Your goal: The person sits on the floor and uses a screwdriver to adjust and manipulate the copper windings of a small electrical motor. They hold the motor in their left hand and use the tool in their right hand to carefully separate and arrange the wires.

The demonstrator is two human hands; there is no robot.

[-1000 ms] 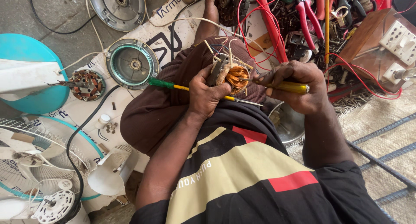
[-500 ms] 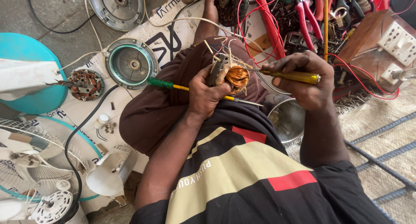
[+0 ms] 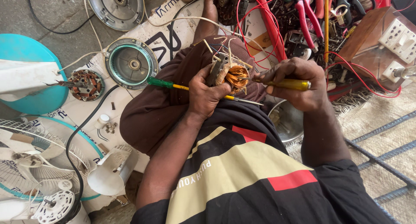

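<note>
Now left hand (image 3: 207, 94) grips copper-wound stator (image 3: 229, 74); right hand (image 3: 299, 83) yellow-handled screwdriver (image 3: 289, 83).

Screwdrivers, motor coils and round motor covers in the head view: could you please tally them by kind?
Screwdrivers: 2, yellow-handled one in the right hand, green-handled one under the left hand
Motor coils: 2, one held, one on the floor
Round covers: 2
Total: 6
</note>
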